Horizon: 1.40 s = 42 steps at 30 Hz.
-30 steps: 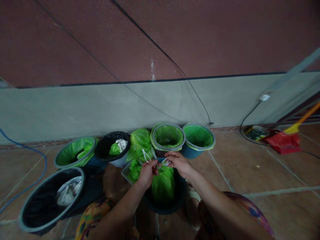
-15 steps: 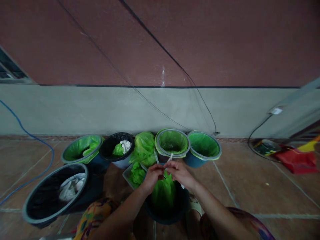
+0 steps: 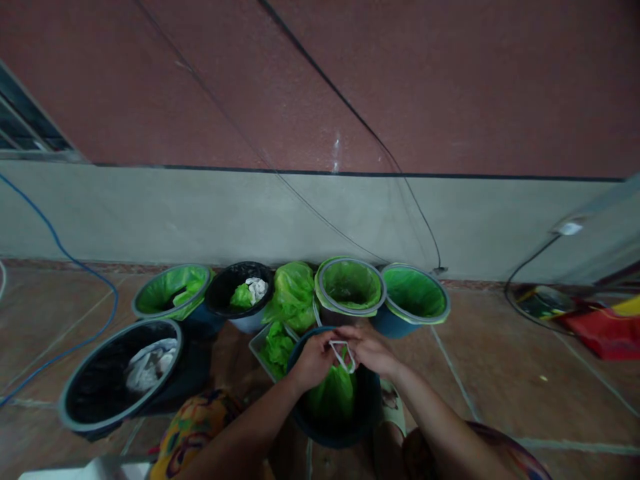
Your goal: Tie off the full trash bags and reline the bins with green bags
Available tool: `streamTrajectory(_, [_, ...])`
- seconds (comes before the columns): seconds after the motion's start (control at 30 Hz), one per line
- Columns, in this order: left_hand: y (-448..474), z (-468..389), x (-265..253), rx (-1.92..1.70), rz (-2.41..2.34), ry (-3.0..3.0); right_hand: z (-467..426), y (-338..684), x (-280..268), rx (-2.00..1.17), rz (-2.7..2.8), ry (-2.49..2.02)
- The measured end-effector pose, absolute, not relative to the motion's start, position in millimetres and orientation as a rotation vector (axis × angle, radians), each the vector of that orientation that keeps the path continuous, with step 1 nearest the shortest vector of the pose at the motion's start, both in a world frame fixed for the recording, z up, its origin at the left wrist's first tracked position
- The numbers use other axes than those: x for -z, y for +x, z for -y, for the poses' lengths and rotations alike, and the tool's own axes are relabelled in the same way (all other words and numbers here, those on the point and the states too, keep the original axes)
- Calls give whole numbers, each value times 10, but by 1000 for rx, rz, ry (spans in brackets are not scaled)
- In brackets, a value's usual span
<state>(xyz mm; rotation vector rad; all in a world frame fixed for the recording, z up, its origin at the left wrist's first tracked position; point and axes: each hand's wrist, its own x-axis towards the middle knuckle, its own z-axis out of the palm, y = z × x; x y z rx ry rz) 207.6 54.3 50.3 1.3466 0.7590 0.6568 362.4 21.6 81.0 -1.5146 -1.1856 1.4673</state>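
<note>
A dark blue bucket (image 3: 370, 407) stands on the floor between my feet. Inside it rests a green plastic bag (image 3: 331, 393), gathered at its top. Over the bag's neck a thin white strip (image 3: 345, 363) makes a loop between my hands. My left hand (image 3: 314, 360) pinches the loop from the left, fingers curled. Closed on the strip from the other side, my right hand (image 3: 370, 352) nearly touches the left one. The fingertips partly hide the bag's top and the strip's ends.
Bins with green liners (image 3: 350, 287) (image 3: 417, 293) (image 3: 173, 290) line the wall, with a black-lined bin (image 3: 240, 287) among them. A full green bag (image 3: 294, 293) and a small tray (image 3: 263, 350) sit close by. At left are a large bin (image 3: 95, 373) and blue hose (image 3: 75, 260).
The white strip now forms an open loop below my fingers; before, its end stuck up above them. My hands have shifted slightly right and down in the view, which has itself moved a little.
</note>
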Motion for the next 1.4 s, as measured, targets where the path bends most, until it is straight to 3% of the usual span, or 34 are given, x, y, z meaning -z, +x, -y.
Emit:
streamTrajectory(0.07, [2075,-555,-512,-693,-777,1282,-202,3611,-826,-1454,1363,-1583])
streamTrajectory(0.23, [2071,-592,-561,-710,-942,1030,-217,3649,-888,-1042,1633,-1781])
streamTrajectory(0.4, [2025,-617,-602,-699,-999,823,-192,3651,-871,-1147,1621,-1747])
streamTrajectory(0.53, [2016,-640,-562,-733,-1034,1052,-164,3662,-818,-1171,1721,-1809])
streamTrajectory(0.8, [1999,-616,-540,-785,-965,1686,-188,3681,-802,-786,1786,-1994])
streamTrajectory(0.9, [1998,-594,-563,-869,-875,1832,-197,3638,-804,-830,1748,-1862])
streamTrajectory(1.13, [2004,-548,-526,-978,-859,1835,-219,3514,-715,-1337,1322,-1679])
streamTrajectory(1.4, [2007,-544,-537,-849,-1010,1694,-207,3536,-760,-1357,1301,-1776])
